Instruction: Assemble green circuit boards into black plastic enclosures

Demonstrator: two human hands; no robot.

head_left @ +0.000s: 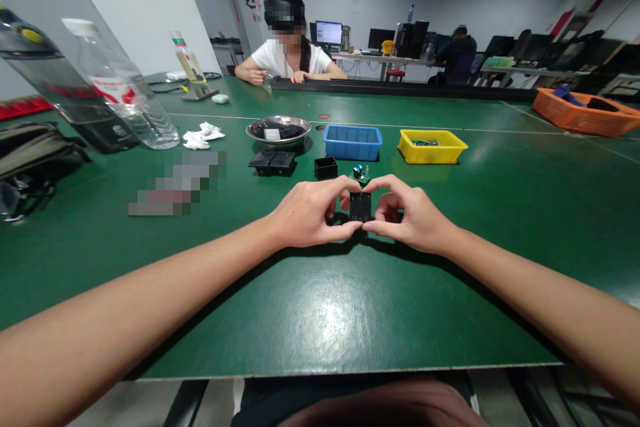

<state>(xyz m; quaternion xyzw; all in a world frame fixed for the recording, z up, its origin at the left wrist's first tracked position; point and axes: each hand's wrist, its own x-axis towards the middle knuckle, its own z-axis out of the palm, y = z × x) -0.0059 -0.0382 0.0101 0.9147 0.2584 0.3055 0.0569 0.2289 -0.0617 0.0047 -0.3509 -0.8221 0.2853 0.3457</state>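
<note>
Head view: the green table (pixel 330 307) is stretching before you, and a person (pixel 290 57) is sitting across it. Your left hand (pixel 313 212) is pinching one side of the black square piece (pixel 361 205) between thumb and forefinger; your right hand (pixel 415 217) is gripping its other side likewise. Beyond them, the yellow basket (pixel 435 155) is standing at right, the metal bowl (pixel 279 141) at left and the blue basket (pixel 353 147) between. Two flat black parts (pixel 273 162) are lying before the bowl, a black box (pixel 326 172) is resting beside them, and a green circuit board (pixel 363 180) is sitting just beyond your fingertips.
</note>
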